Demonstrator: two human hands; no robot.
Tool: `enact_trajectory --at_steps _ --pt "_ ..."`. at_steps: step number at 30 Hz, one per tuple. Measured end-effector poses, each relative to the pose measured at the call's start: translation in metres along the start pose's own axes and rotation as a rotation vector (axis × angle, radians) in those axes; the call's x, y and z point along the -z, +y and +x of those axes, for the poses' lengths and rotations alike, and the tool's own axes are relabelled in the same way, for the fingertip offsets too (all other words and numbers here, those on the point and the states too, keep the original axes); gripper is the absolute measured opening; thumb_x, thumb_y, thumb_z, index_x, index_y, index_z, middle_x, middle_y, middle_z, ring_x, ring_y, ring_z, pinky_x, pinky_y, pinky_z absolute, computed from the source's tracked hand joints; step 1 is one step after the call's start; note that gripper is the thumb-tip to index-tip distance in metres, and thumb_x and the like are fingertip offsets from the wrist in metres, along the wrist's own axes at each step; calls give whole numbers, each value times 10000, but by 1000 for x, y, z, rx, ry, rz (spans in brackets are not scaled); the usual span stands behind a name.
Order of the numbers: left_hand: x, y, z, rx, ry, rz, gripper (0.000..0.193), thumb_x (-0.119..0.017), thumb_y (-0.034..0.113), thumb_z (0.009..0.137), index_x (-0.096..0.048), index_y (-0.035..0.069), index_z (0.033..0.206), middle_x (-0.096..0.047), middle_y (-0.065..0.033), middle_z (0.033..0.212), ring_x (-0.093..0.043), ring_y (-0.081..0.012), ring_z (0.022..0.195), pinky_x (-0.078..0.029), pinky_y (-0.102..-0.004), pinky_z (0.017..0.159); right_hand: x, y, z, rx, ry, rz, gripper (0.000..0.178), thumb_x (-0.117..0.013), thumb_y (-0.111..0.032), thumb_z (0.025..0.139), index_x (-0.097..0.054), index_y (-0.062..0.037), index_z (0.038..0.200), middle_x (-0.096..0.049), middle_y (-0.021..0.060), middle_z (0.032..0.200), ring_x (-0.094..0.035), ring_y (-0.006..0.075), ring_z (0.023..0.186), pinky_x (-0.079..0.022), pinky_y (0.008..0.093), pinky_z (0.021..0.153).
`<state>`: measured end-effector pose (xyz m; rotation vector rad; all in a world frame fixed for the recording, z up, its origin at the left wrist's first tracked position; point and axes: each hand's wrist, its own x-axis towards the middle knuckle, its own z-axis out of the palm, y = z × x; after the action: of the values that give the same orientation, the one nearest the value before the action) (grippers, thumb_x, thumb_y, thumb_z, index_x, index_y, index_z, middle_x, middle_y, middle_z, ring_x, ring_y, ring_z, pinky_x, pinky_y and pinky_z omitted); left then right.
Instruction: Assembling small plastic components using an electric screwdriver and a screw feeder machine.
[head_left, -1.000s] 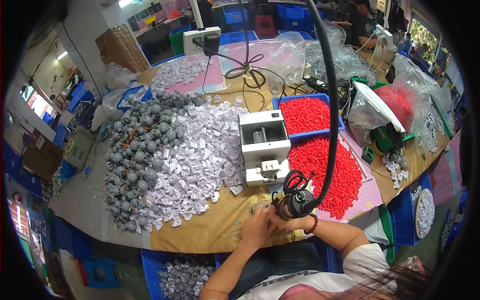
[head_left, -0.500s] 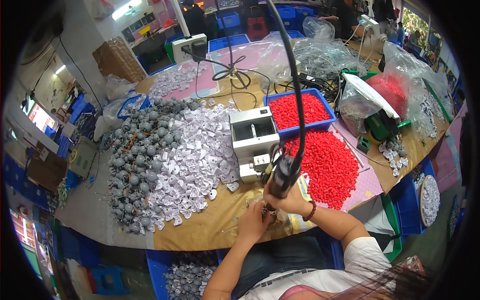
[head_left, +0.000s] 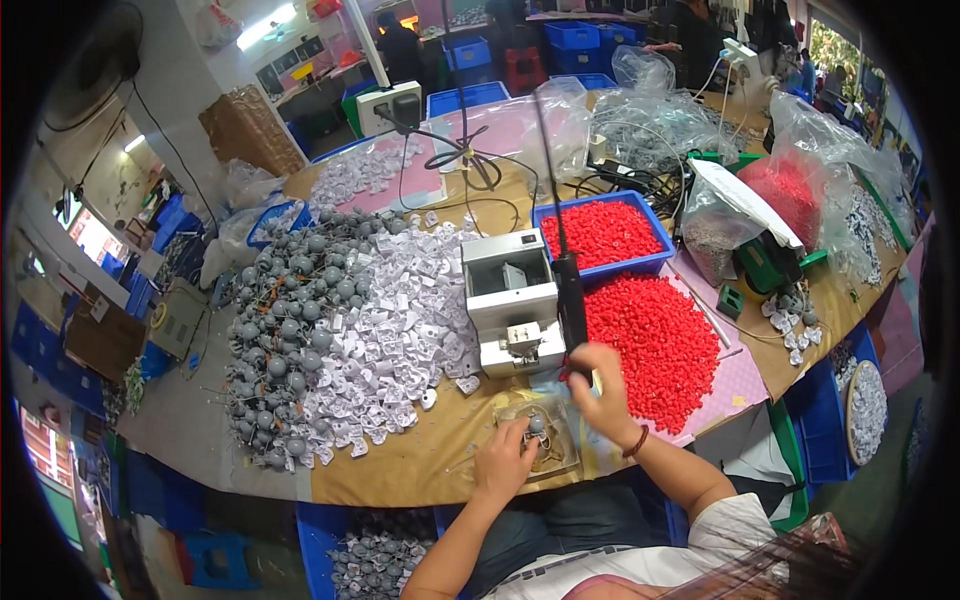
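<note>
My left hand [head_left: 505, 460] has its fingertips closed on a small grey round-headed part [head_left: 537, 425]. That part sits over a shallow, clear-looking tray [head_left: 568, 462] at the table's front edge; its lower side is hidden by my fingers. A black electric screwdriver [head_left: 570, 305] hangs upright on its cord, just right of a white-and-grey box-shaped machine [head_left: 512, 300]. My right hand [head_left: 605, 395] is at the screwdriver's lower end, thumb and fingers around it, slightly blurred. The screwdriver's tip is apart from the grey part.
Left of the machine lie heaps of grey ball-headed parts [head_left: 290, 330] and white plastic pieces [head_left: 385, 345]. A heap of red parts [head_left: 650, 345] spreads on the right, below a blue bin [head_left: 600, 268] of similar ones. Black cables [head_left: 465, 155] and plastic bags [head_left: 650, 125] lie farther back.
The screwdriver has moved away from the part in my left hand to stand upright beside the machine. My right hand has shifted right and away from my left, uncovering the grey part and the tray.
</note>
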<state>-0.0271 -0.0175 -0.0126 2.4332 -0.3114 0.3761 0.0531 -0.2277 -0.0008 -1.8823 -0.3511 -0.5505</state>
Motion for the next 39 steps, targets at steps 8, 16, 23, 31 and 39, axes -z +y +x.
enact_trajectory --at_steps 8,16,23,31,39 --pt "-2 0 -2 -59 34 35 356 -788 186 841 -688 91 1170 -717 -100 1093 -718 -321 921 -578 -420 744 -27 -1 -36 -305 -443 161 217 -714 -117 965 -722 30 1124 -734 110 909 -702 174 776 -559 321 706" --pt "1 -4 -2 -80 10 46 380 -756 201 871 -660 91 1222 -688 -89 1090 -701 -322 910 -568 -424 747 -47 2 -28 -451 -386 312 125 -659 -103 1010 -691 16 1030 -707 42 855 -664 90 788 -539 268 697" --pt "-5 -9 -5 -22 -63 -23 373 -762 196 862 -655 97 1205 -682 -101 1076 -692 -340 915 -562 -431 734 -71 -2 -24 -485 -210 317 103 -581 -94 1048 -592 7 1066 -677 61 794 -705 134 750 -549 290 657" --pt "0 -8 4 17 -10 -151 332 -789 172 841 -680 85 1143 -697 -109 1059 -697 -340 906 -561 -429 733 -70 0 -16 -550 -257 399 154 -591 -137 1056 -588 8 1106 -704 79 830 -692 117 735 -542 275 652" --pt "139 -31 -56 108 -493 -47 323 -755 183 871 -689 95 1174 -701 -132 1056 -693 -353 972 -560 -441 805 12 10 -5 -407 -539 233 193 -641 -166 1038 -662 10 1115 -725 76 921 -716 142 843 -570 290 749"
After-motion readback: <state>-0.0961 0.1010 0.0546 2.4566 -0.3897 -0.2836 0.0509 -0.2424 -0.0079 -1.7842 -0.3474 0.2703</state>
